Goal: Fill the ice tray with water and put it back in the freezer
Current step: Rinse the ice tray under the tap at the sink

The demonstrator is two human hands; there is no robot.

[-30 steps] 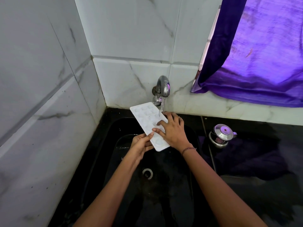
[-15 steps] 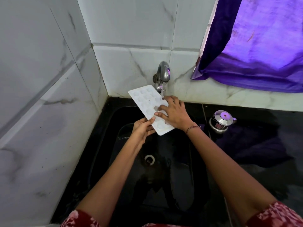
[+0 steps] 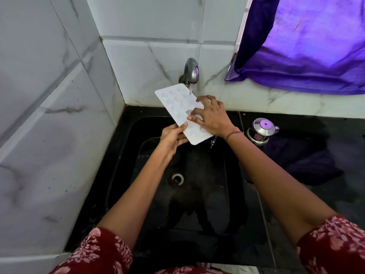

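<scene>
— Holding the ice tray [image 3: 174, 104] tilted under the running tap [image 3: 191, 71], over the black sink [image 3: 126, 155]: how will it handle?

— Light, thin plastic, wet and probably slippery; once full it could flex and spill. The left hand [image 3: 172, 137] has a narrow grip pinching the near edge; the right hand [image 3: 212, 116] lies spread across the top. Both ends would be the safer hold.

— Contents?

— Water runs off the low corner; whether the cups are full, I cannot tell. A lidded steel pot [image 3: 261, 131] stands on the worktop [image 3: 325, 175].

A steel pot [image 3: 261, 131] sits beside dark cloth [image 3: 300, 161] on the black counter [image 3: 335, 194], under a purple curtain [image 3: 308, 46].
</scene>
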